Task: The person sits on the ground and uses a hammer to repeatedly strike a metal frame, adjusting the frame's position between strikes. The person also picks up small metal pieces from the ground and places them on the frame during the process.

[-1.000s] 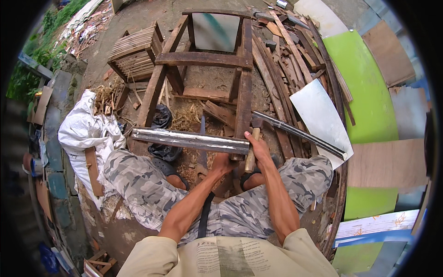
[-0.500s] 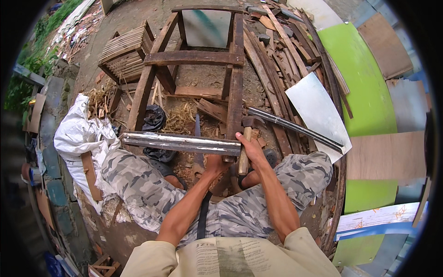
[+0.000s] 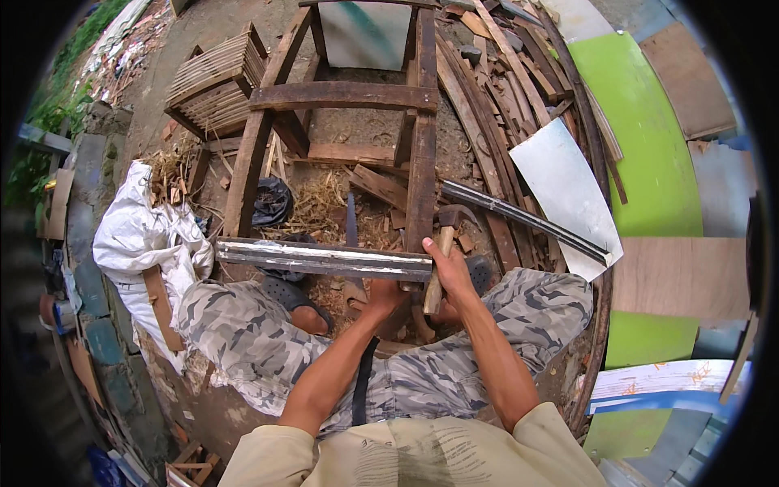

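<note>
A brown wooden frame (image 3: pixel 341 99) of nailed timbers stands before me. Across its near end lies a dark strip with white streaks (image 3: pixel 324 256), its right end over the frame's right-hand timber. My right hand (image 3: pixel 450 272) is closed round the wooden handle of a hammer (image 3: pixel 441 268), head pointing away from me, while the thumb rests on the strip's right end. My left hand (image 3: pixel 387 296) reaches under the strip beside that timber's end; its fingers are hidden behind the wood. Below the strip, a handsaw (image 3: pixel 351 223) lies partly covered on the ground.
A second dark strip (image 3: pixel 527 219) slants over a white sheet (image 3: pixel 564 191) at right, by a pile of scrap boards (image 3: pixel 495 97). Green panels (image 3: pixel 649 146) stand further right. A slatted wooden piece (image 3: pixel 215 85) and a white sack (image 3: pixel 150 235) are at left.
The view has shifted slightly, so the scene sits a little differently. Both hands stay at the strip's right end, with the hammer still in the right one.
</note>
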The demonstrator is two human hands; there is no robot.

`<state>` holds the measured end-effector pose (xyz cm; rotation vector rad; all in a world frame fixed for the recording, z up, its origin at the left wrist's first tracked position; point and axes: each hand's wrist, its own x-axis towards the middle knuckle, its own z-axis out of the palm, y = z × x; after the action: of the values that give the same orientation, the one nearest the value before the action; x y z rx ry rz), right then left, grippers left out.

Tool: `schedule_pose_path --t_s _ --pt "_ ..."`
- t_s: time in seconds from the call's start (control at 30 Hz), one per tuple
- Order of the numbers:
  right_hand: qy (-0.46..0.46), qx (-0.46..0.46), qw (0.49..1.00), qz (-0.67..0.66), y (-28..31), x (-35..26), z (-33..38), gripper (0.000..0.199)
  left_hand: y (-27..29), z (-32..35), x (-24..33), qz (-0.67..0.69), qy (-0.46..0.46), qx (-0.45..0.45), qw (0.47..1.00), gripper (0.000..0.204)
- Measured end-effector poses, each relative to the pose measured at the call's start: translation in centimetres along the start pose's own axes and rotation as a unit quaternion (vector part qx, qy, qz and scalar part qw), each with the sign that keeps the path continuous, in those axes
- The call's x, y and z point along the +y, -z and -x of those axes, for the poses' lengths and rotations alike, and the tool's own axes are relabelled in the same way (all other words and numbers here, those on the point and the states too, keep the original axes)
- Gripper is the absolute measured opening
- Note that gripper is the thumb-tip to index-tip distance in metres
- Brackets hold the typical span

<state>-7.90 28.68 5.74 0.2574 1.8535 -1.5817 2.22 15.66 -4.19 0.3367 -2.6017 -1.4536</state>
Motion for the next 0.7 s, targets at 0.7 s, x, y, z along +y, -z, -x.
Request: schedule_pose_path --t_s 0.7 --pt "-0.03 -0.017 0.988 -0.151 1.3 1.3 -1.7 0.05 3.0 -0.6 2.7 0.153 0.125 -0.186 0.962 0.094"
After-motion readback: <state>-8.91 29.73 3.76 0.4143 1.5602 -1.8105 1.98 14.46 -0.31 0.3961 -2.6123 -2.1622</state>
